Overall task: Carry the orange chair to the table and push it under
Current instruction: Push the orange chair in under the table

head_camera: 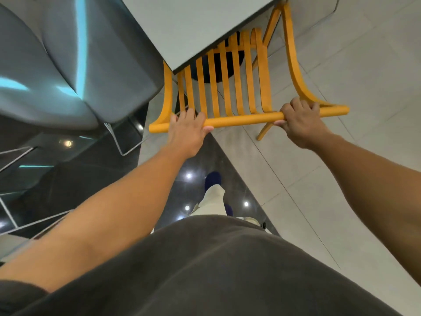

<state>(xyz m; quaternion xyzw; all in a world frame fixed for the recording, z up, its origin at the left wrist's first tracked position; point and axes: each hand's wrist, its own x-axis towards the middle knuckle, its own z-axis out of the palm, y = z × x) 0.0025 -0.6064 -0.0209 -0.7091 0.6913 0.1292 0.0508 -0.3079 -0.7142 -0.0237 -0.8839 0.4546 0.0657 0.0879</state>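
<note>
At the centre of the frame, both hands are wrapped around the round top rail of the orange chair [246,118]. The left hand [188,131] grips the rail near its left end, fingers curled over the far side and thumb tucked underneath. The right hand [299,120] grips it closer to the right end, knuckles up, fingers closed over the rail and thumb showing below it. Both bare forearms reach up from the lower corners of the picture.

From the rail, a row of orange slats runs up and away toward the table [182,26], whose pale grey top with a dark edge fills the upper middle of the frame. The far ends of the slats and the dark seat pass beneath the table's near corner, so the front part of the chair sits under the table while the backrest is on the near side of it. Curved orange side pieces flank the slats, and one chair leg shows just below the rail between the hands.

A grey upholstered chair [68,65] on a thin metal frame takes the upper left, just beside the orange one. Below lie pale floor tiles [341,156] at right and a glossy dark floor [205,160] reflecting ceiling lights. A dark shirt [216,270], light trousers and a dark blue shoe [213,179] fill the bottom centre.
</note>
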